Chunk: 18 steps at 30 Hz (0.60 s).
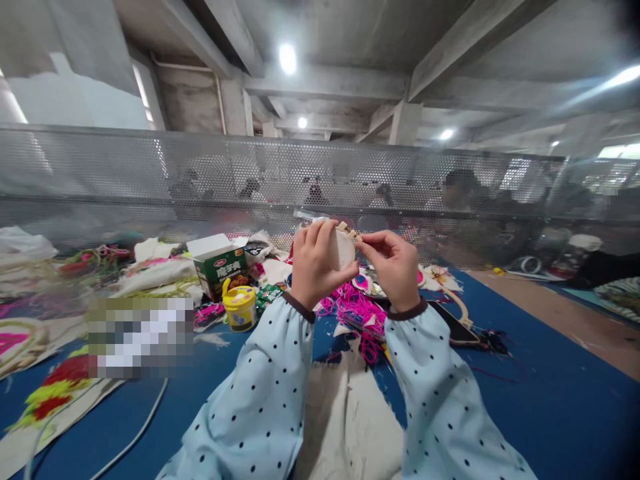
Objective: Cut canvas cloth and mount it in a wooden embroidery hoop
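Indoors, under concrete beams (330, 81), 2 hands (313, 270) (395, 268) hover above blue tabletop (555, 373).

I count two bare hands (316, 259), two polka-dotted sleeves (260, 387), one held embroidery hoop (343, 252), one green snack box (221, 272), one yellow tub (240, 308).

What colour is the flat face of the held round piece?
Off-white; the round piece shows best in the head view.

Round off-white piece (343, 249): left part hidden behind the left grip (314, 261). Pixelated patch (140, 337) at left: contents unreadable. Pink hooped cloth (13, 341): cut off by left edge. Dotted sleeves (255, 393): run out at bottom edge. People (463, 188) behind the perforated panel (280, 160): blurred.
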Motion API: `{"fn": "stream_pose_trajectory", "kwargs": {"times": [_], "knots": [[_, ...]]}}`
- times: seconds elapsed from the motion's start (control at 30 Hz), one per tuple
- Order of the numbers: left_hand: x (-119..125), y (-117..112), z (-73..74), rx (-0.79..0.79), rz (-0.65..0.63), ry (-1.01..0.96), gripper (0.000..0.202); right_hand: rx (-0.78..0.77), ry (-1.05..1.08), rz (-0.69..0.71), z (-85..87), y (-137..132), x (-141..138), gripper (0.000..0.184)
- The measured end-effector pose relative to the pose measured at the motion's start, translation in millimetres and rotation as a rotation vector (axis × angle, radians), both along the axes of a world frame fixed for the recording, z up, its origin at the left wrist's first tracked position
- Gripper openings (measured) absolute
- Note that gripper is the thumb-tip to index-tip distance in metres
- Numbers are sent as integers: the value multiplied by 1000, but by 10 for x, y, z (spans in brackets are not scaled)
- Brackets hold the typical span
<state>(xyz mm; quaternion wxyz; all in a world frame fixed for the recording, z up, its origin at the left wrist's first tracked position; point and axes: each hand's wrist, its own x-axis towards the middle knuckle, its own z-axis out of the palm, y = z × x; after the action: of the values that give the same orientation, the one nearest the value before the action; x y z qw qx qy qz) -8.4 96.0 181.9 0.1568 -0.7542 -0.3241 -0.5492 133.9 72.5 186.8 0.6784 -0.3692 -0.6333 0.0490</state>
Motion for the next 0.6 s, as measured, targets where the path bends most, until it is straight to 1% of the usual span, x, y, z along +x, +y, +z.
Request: {"fn": "stream_pose_trajectory", "kwargs": {"times": [0.17, 0.33, 0.47, 0.6], "knots": [[61, 13, -60, 56, 37, -87, 66, -24, 130, 38, -14, 25, -59, 13], [101, 28, -115, 85, 55, -143, 67, -61, 200, 72, -9, 24, -101, 12], [105, 52, -140, 96, 67, -150, 68, -152, 219, 166, -32, 72, -71, 17], [87, 98, -161, 143, 80, -132, 67, -238, 283, 329, -68, 122, -48, 23]]}}
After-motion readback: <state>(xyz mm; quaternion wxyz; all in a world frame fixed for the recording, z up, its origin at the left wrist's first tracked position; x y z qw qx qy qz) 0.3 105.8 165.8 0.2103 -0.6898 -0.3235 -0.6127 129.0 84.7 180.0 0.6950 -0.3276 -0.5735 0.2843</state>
